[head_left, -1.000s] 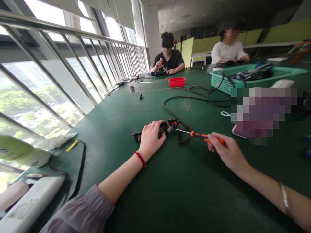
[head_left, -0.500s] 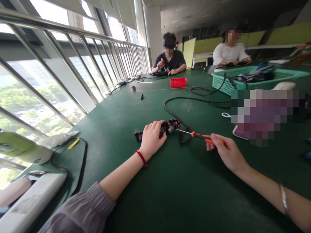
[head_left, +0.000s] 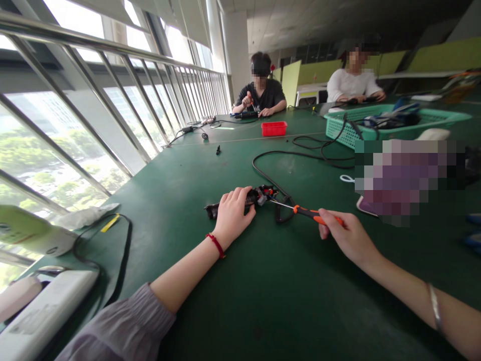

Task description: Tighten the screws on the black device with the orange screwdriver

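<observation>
My left hand (head_left: 233, 213) lies over a small black device (head_left: 259, 195) on the green table (head_left: 285, 296), fingers curled around it and pinning it down. The device's right end shows red and white parts, and a black cable (head_left: 293, 158) runs from it toward the far side. My right hand (head_left: 347, 235) grips an orange-and-black screwdriver (head_left: 310, 213). Its thin metal tip reaches left into the exposed end of the device.
A teal basket (head_left: 340, 131) full of cables sits at the right. A red tray (head_left: 274, 129) stands mid-table. Two other people work at the far end. A white power strip (head_left: 45, 313) and a black cord (head_left: 124, 250) lie at the near left beside the window railing.
Hardly anything has changed. My right hand with the screwdriver has shifted very slightly; my left hand stays on the device.
</observation>
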A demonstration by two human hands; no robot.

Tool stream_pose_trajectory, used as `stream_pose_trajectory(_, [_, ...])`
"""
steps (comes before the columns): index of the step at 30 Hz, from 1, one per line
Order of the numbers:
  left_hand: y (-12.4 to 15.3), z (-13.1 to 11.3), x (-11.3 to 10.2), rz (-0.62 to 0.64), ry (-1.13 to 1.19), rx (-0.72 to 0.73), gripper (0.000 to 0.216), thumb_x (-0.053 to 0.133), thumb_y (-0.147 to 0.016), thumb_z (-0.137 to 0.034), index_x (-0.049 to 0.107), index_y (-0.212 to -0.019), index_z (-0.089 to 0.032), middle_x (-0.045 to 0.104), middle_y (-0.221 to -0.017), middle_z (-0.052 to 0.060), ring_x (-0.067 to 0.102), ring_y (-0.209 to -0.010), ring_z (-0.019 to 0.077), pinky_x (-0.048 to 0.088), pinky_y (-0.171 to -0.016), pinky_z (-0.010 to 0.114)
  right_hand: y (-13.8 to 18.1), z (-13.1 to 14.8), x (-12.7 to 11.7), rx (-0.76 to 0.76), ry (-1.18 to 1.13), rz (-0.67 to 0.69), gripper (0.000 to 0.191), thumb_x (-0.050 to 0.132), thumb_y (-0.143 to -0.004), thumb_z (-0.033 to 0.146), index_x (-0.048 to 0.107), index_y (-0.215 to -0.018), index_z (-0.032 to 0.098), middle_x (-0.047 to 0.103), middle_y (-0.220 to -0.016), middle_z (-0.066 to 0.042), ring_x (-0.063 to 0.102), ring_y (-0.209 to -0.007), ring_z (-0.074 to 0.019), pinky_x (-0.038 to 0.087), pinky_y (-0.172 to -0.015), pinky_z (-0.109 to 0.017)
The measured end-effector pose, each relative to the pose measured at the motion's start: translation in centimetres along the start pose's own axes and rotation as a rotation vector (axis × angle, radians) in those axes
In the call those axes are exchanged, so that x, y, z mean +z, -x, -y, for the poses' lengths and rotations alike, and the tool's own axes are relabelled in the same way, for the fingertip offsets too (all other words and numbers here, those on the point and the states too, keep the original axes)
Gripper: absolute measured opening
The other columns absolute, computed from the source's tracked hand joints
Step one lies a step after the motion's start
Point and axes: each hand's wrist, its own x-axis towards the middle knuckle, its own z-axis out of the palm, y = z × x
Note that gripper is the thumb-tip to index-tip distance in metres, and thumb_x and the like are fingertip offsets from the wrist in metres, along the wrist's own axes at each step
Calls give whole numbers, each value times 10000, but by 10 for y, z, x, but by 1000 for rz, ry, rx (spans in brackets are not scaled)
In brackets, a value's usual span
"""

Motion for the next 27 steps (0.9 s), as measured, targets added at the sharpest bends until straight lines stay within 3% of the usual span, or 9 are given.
stream_pose_trajectory(5, [0, 0, -1, 6, -2, -6, 384, 481, -828, -235, 462, -1207, -180, 600, -1095, 58, 560, -976, 223, 407, -872, 360, 2, 2, 1, -36, 7, -31, 372, 433, -876, 475, 471, -619, 210, 473, -543, 26, 426, -476, -114, 333, -492, -262])
stream_pose_trajectory(9, [0, 0, -1, 16, -1, -7, 387, 477, -829, -236, 459, -1212, -181, 600, -1097, 58, 563, -974, 222, 409, -869, 359, 3, 4, 2, -103, -7, -113, 183, 538, -835, 397, 502, -819, 218, 555, -689, 13, 526, -604, -131, 388, -530, -248])
stream_pose_trajectory(12, [0, 0, 0, 11, 0, -10, 394, 476, -830, -236, 452, -1219, -183, 597, -1106, 62, 561, -989, 223, 407, -875, 362, 3, 4, 2, -113, 36, -149, 219, 561, -824, 425, 546, -786, 210, 555, -623, 15, 526, -569, -130, 397, -532, -254])
stream_pose_trajectory(16, [-1, 0, 0, 12, -1, -10, 394, 477, -830, -237, 451, -1220, -182, 597, -1103, 63, 563, -988, 223, 410, -872, 363, 3, 3, 1, -18, 30, -120, 445, 455, -862, 528, 508, -557, 207, 410, -390, 36, 392, -382, -103, 319, -431, -262])
stream_pose_trajectory(20, [-1, 0, 0, 7, -10, -4, 395, 481, -828, -235, 455, -1217, -176, 598, -1103, 61, 563, -981, 223, 408, -868, 357, 2, 2, 1, 18, 27, -93, 511, 375, -887, 546, 419, -500, 214, 365, -403, 34, 371, -389, -102, 287, -434, -268])
stream_pose_trajectory(27, [-1, 0, 1, 8, -8, -7, 390, 481, -829, -236, 456, -1214, -175, 600, -1101, 61, 559, -993, 223, 405, -876, 358, 3, 1, 3, -65, -50, -142, 222, 544, -831, 439, 482, -844, 226, 484, -632, 39, 465, -543, -119, 342, -498, -252])
